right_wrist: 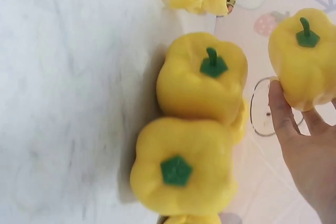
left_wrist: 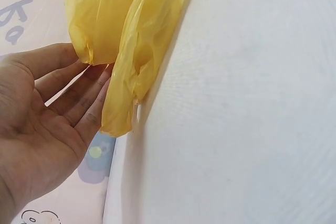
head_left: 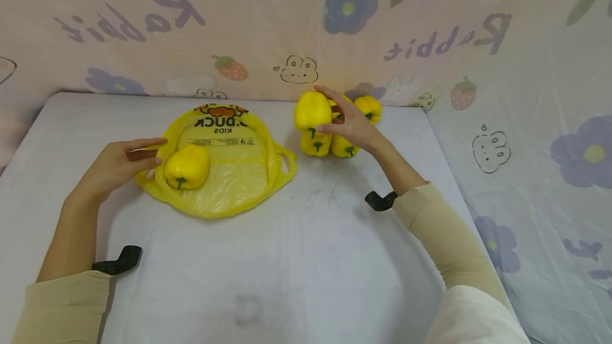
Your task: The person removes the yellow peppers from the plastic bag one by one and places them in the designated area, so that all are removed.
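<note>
My left hand [head_left: 117,166] pinches the left rim of a yellow plastic bag [head_left: 217,211], which lies spread wide on the table. In the left wrist view, fingertips meet the bag's gathered edge [left_wrist: 97,35]. One yellow bell pepper [head_left: 187,166], green stem toward me, sits at the bag's left side. With thumb and fingers, my right hand [head_left: 351,123] grips another bell pepper [head_left: 312,110]. The right wrist view shows this held pepper [right_wrist: 304,61] raised beside the others. Several more peppers [head_left: 368,108] are grouped under and behind that hand, some partly hidden.
The white table [head_left: 287,269] ends at a patterned cloth [head_left: 268,15] hanging along the back, with more cloth at the right. Black wrist mounts [head_left: 380,200] show at both forearms. A looped bag handle [head_left: 287,166] points toward the pepper group.
</note>
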Available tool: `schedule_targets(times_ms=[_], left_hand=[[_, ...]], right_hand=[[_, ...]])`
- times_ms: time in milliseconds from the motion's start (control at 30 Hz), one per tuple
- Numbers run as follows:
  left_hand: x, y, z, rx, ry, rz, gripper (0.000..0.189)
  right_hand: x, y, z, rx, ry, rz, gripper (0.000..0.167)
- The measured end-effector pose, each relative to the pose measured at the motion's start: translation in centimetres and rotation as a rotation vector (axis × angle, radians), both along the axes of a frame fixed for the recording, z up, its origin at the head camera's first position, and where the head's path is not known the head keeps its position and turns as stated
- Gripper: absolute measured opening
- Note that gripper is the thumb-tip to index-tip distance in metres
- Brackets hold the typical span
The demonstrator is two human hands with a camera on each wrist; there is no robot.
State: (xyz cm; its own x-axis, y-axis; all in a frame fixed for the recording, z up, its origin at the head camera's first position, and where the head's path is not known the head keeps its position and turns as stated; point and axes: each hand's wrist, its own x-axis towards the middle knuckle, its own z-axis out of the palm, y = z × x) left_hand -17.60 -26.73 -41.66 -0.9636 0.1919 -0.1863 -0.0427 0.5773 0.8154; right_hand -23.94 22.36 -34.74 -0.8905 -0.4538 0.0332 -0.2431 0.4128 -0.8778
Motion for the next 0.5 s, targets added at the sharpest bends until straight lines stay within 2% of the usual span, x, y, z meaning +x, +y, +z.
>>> schedule_targets(times_ms=[500], left_hand=[[-0.3, 0.2, 0.0, -0.019, -0.018, -0.016, 0.062]], right_hand=[[0.2, 3.5, 0.0, 0.067, 0.003, -0.038, 0.081]])
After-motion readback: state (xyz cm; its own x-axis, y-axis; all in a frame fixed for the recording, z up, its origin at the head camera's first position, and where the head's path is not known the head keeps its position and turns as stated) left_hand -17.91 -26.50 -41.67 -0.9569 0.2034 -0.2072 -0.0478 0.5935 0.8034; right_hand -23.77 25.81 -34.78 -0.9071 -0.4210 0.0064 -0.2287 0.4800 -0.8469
